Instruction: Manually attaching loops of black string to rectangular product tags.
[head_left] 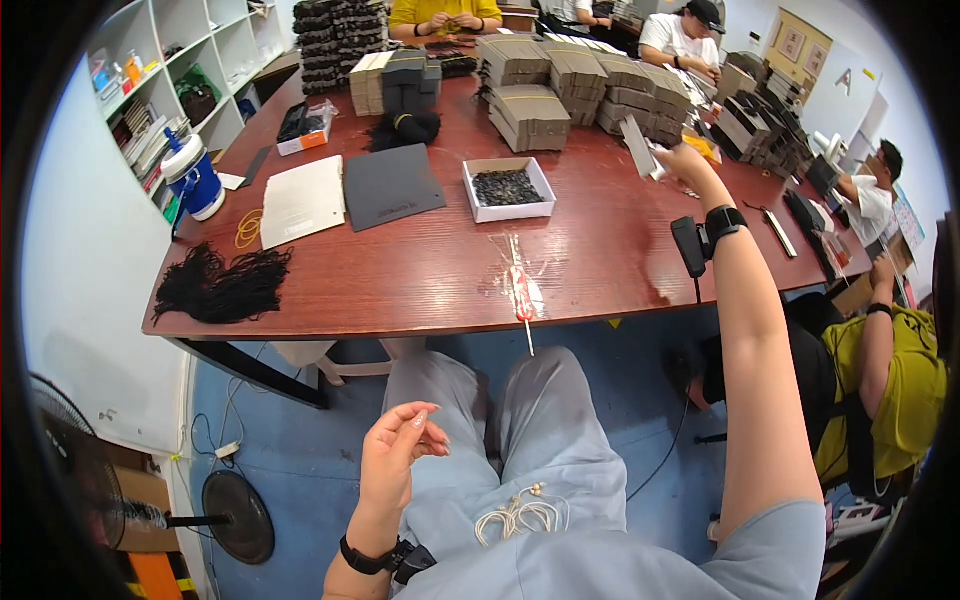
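My right hand [687,165] reaches far across the table beside the stacks of grey cards [640,95]. Its fingers, partly hidden, close at the edge of a tilted grey card [637,148]. Above my lap, my left hand [398,450] is raised with the thumb against curled fingers; nothing shows in it. A red-handled tool with a thin metal shaft [523,300] lies at the table's front edge, its tip jutting out over it. Behind it stands a white box [510,212] of small black pieces.
A black cord bundle [225,283], white sheet [303,202], dark grey sheet [393,187] and blue jug [195,180] occupy the table's left side. Co-workers sit at the far side and right. A fan [75,460] stands at lower left. A cable hangs from my right wrist device [690,245].
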